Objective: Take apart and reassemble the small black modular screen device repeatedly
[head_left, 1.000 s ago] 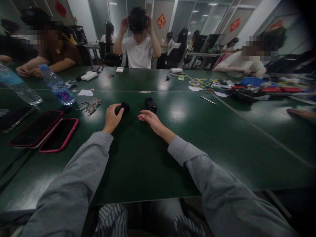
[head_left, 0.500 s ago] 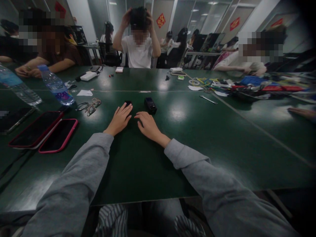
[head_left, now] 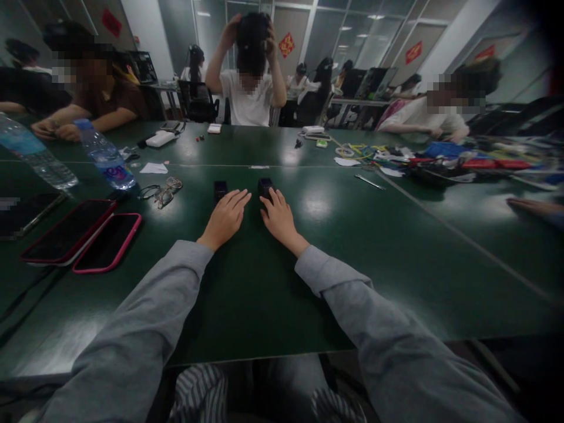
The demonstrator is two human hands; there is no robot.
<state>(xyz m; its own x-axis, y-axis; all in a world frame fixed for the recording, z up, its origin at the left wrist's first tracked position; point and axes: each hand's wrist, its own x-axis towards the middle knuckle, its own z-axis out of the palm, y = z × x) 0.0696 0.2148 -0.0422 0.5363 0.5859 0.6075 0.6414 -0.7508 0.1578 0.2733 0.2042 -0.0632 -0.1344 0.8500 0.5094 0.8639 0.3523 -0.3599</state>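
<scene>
Here the person in grey sleeves has both hands flat on the dark green tabletop (head_left: 247, 294), side by side near its middle. The left hand (head_left: 225, 218) lies palm down with its fingers (head_left: 238, 201) spread loosely and holding nothing; just beyond its fingertips, slightly to the left, stands a small black box (head_left: 220, 189), close to the hand but apart from it. The right hand (head_left: 278, 218) also lies open, and its fingertips rest against the near edge of a second small black box (head_left: 265, 187), without closing round it. The two boxes sit near each other with a strip of bare green between them.

To the left lie a pair of glasses (head_left: 162, 191), two phones in pink cases (head_left: 83, 235) lying together, and two water bottles (head_left: 104, 155), all well clear of the hands. Nothing stands between the hands and the boxes. Farther back, a white power bank (head_left: 159, 138) and small oddments are scattered, and to the right a metal tool (head_left: 370, 182) lies before a heap of coloured cables and packets (head_left: 440, 155). Across the tabletop a person in a white shirt (head_left: 249, 97) has both hands raised to the head, and other people sit at either side.
</scene>
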